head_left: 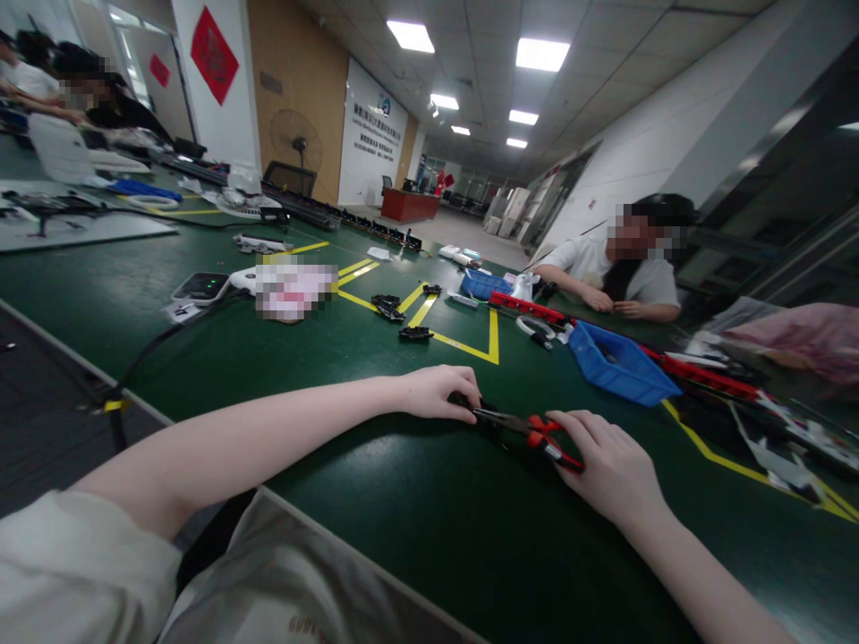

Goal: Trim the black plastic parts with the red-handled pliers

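Note:
My right hand (pixel 608 461) is closed round the red and black handles of a pair of long-nose pliers (pixel 537 431). The pliers' metal jaws point left and reach my left hand (pixel 446 392). Between the fingertips of that hand is a small black part (pixel 460 399), mostly hidden by the fingers. The jaw tips are at this part; whether they grip it I cannot tell. More dark material lies just under the jaws, too blurred to name. Both hands are low over the green table (pixel 403 483).
Several black parts (pixel 416 334) lie ahead among yellow tape lines. A blue bin (pixel 621 362) and a red strip (pixel 711 376) stand to the right. A white device with a cable (pixel 201 286) is at left. Another person (pixel 621 268) sits across the table.

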Tool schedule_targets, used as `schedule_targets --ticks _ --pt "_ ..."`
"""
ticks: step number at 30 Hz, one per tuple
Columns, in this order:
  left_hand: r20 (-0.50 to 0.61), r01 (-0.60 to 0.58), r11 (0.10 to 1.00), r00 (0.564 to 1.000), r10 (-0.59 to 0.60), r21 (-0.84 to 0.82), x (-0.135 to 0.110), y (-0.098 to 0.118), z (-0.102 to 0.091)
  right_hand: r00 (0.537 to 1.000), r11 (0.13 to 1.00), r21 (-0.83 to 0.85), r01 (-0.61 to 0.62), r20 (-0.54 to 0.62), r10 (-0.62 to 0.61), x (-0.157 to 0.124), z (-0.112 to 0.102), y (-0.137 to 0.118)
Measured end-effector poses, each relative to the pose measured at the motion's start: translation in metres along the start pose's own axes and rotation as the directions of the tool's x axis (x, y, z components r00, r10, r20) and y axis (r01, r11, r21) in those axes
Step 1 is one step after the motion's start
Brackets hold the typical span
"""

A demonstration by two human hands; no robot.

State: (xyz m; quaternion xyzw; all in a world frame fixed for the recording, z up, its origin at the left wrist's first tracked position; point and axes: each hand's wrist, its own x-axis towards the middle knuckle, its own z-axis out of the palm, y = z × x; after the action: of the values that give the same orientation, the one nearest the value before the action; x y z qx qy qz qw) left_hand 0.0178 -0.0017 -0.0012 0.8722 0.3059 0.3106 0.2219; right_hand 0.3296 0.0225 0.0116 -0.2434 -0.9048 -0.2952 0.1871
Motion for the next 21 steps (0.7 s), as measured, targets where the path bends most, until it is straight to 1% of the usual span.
schedule_targets --ticks 6,9,15,21 --pt "-0.004 0.011 1.0 1.0 -0.011 0.019 -0.0005 -0.0008 0.0016 1.0 1.0 0.016 -0.004 -0.023 0.005 0.0031 -0.0027 -0.002" --pt "-0.003 0.022 1.0 1.0 -0.022 0.018 -0.0006 0.0002 0.0016 1.0 1.0 0.027 -0.014 -0.017 0.014 0.0037 -0.0034 -0.0026" --pt "-0.004 0.008 1.0 1.0 -0.008 0.027 -0.0007 0.0018 0.0009 0.996 0.994 0.08 -0.079 0.039 0.076 0.0049 -0.0035 -0.0032" --pt "0.006 0.017 0.998 1.0 -0.017 0.054 0.001 0.0024 0.0014 0.989 0.983 0.137 -0.12 0.1 0.107 0.0037 0.0 -0.0012"
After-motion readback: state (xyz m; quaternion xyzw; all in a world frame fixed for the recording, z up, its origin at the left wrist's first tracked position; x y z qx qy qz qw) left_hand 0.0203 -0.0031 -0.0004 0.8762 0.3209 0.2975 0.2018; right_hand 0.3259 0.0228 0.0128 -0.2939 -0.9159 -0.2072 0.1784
